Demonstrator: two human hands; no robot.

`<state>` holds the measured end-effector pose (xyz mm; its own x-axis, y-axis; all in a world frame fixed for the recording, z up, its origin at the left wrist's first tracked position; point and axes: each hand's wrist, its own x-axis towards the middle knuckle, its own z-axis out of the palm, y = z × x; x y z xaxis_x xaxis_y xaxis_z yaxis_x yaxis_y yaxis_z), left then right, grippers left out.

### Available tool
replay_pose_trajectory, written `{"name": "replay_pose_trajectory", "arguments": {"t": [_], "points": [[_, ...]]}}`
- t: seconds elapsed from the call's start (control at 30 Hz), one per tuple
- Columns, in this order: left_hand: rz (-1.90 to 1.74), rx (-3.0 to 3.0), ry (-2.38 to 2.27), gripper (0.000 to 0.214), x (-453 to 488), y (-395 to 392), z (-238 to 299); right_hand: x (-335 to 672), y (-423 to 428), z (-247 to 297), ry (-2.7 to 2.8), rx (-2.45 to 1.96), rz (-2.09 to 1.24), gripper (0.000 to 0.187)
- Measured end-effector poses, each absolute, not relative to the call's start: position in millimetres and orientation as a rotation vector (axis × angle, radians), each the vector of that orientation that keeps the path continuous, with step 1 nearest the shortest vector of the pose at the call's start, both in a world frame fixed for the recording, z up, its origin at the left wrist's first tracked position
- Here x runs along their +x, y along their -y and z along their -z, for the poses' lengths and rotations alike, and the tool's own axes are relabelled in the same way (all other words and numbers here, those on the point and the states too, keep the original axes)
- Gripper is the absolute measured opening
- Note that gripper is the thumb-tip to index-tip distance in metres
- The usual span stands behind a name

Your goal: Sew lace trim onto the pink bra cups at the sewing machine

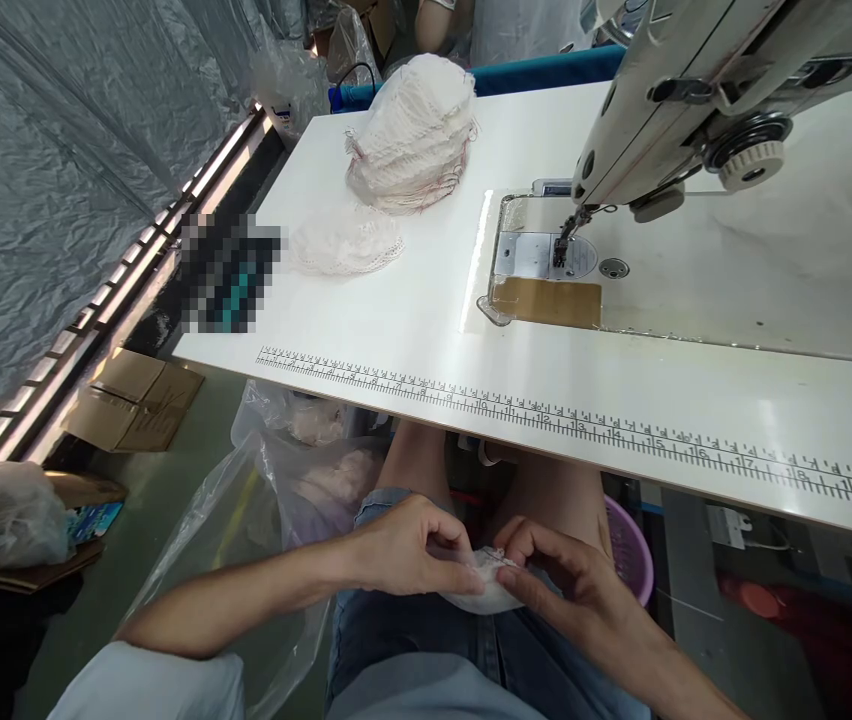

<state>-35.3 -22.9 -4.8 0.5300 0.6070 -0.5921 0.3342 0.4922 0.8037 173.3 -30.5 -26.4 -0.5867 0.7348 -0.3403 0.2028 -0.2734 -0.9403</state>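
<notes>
Over my lap, both hands pinch a small white lace piece (487, 592). My left hand (415, 545) grips its left side with closed fingers, and my right hand (557, 572) holds its right side the same way. They sit below the front edge of the white sewing table (411, 320). On the table a single lace piece (345, 243) lies flat, and behind it stands a pile of lace pieces (415, 135). The sewing machine (703, 90) stands at the right, its needle (562, 245) over the metal plate.
A printed ruler (583, 420) runs along the table's front edge. Clear plastic bags (283, 480) with fabric sit by my left knee. Cardboard boxes (133, 400) lie on the floor at left. A purple basket (628, 555) is under the table. Another person stands behind the table.
</notes>
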Motion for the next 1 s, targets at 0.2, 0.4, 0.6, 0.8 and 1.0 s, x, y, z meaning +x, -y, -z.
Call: {"name": "replay_pose_trajectory", "arguments": {"t": [0.2,0.4,0.6,0.8,1.0], "points": [[-0.205,1.104,-1.061,0.020,-35,23,3,169,36,31,1.445,-1.143,-1.902,0.027],[-0.219,1.117,-1.010,0.018,-36,24,3,171,40,29,1.278,-1.105,-1.965,0.023],[-0.215,0.983,-1.022,0.031,-31,25,2,172,42,26,1.390,-1.157,-1.922,0.020],[-0.255,0.988,-1.059,0.026,-29,26,1,171,40,22,1.558,-1.222,-1.792,0.014],[-0.229,1.037,-1.066,0.026,-29,26,1,170,35,21,1.731,-1.216,-1.812,0.015]]}}
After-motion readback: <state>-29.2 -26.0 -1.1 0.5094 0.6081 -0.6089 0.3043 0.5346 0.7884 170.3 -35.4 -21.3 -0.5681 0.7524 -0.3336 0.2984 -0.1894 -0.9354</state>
